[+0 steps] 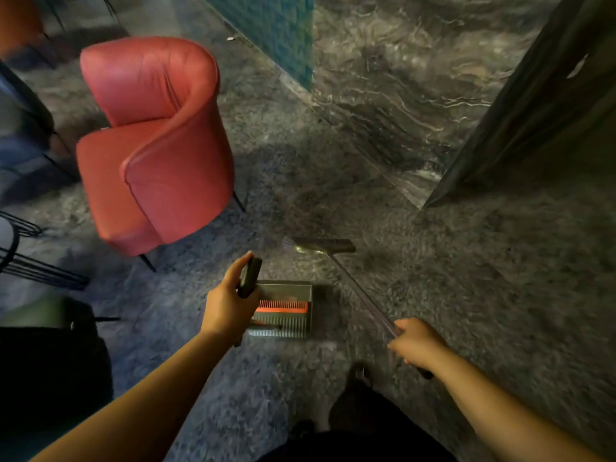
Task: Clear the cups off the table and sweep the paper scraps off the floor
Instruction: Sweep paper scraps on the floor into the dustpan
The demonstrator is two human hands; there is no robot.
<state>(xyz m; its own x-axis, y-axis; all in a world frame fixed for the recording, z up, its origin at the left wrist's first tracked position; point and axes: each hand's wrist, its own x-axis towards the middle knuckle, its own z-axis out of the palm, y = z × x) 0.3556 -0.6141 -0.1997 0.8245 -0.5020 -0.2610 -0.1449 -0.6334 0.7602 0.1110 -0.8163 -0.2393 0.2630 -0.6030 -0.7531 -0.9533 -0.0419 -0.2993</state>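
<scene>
Both grips busy: left hand holds dustpan handle, right hand holds broom. Sweeping step; next, find scraps w/ broom.

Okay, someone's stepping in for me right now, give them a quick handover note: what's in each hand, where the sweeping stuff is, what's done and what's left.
Left hand grips the dark dustpan handle; the grey dustpan with its orange comb strip hangs near the floor in front of you.
Right hand grips the broom handle; the broom head is ahead of the dustpan, right of the red armchair.
Done: tools are in hand. No scraps visible in the dustpan.
Left: one pale scrap lies far off by the teal wall. The cups and their table are out of view, so check them.
</scene>
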